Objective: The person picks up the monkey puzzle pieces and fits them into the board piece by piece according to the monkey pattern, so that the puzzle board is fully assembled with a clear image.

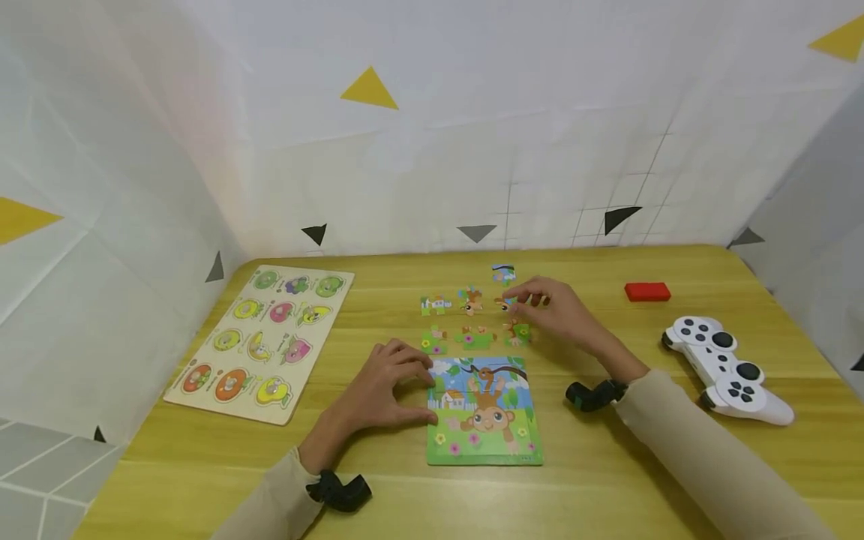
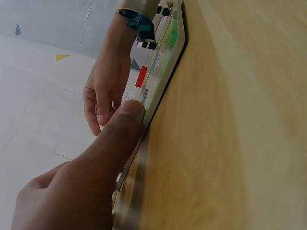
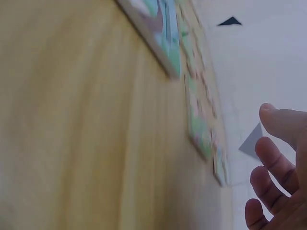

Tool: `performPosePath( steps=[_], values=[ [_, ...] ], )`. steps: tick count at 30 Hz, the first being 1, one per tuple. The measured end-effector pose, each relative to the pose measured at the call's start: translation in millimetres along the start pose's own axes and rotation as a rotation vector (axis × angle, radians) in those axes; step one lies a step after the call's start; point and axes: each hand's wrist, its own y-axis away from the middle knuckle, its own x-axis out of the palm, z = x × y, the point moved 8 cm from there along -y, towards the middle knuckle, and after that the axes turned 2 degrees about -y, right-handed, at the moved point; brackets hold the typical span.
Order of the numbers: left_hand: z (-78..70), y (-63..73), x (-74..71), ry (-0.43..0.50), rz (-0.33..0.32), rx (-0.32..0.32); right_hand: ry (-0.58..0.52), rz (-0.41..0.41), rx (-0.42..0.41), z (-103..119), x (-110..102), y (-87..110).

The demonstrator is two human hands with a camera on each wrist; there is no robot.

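Puzzle pieces (image 1: 476,339) lie in rows on the table (image 1: 594,480), just beyond the monkey board (image 1: 487,412), presumably spread so each picture shows. Left hand (image 1: 385,386): fingers relaxed, thumb touching the board's left edge, likely steadying it. Right hand (image 1: 553,307): grip loosely bent, seemingly holding nothing, fingertips at the middle row's rightmost piece (image 1: 501,305); contact cannot be confirmed. Other pieces lie leftward, nearer and beyond.
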Motion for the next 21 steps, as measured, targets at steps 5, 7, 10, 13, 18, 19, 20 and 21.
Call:
performPosePath(
  steps=[5,7,10,13,18,19,20,21],
  values=[
    [-0.3,0.0,0.6,-0.003,-0.001,0.002,0.013,-0.038,0.019,-15.4,-7.7,-10.7],
    [-0.2,0.4,0.7,-0.004,-0.001,0.001,0.018,-0.045,0.039,-22.3,-9.7,-16.2],
    [0.0,1.0,1.0,-0.003,0.001,-0.001,0.024,-0.036,0.075,-30.9,-11.4,-24.4],
    [0.2,1.5,1.0,0.003,0.0,-0.003,0.032,-0.023,0.095,-36.6,-12.3,-32.4],
    [0.8,1.5,2.0,0.007,0.002,-0.004,0.036,-0.012,0.123,-44.6,-13.7,-44.4],
    [1.1,1.3,2.3,0.006,0.003,-0.005,0.033,-0.009,0.127,-46.1,-13.8,-46.4],
    [1.3,1.2,2.6,0.005,0.003,-0.004,0.031,-0.009,0.129,-47.5,-14.2,-48.3],
    [1.6,1.0,2.8,0.004,0.004,-0.004,0.03,-0.007,0.133,-48.9,-14.4,-50.1]
  ],
)
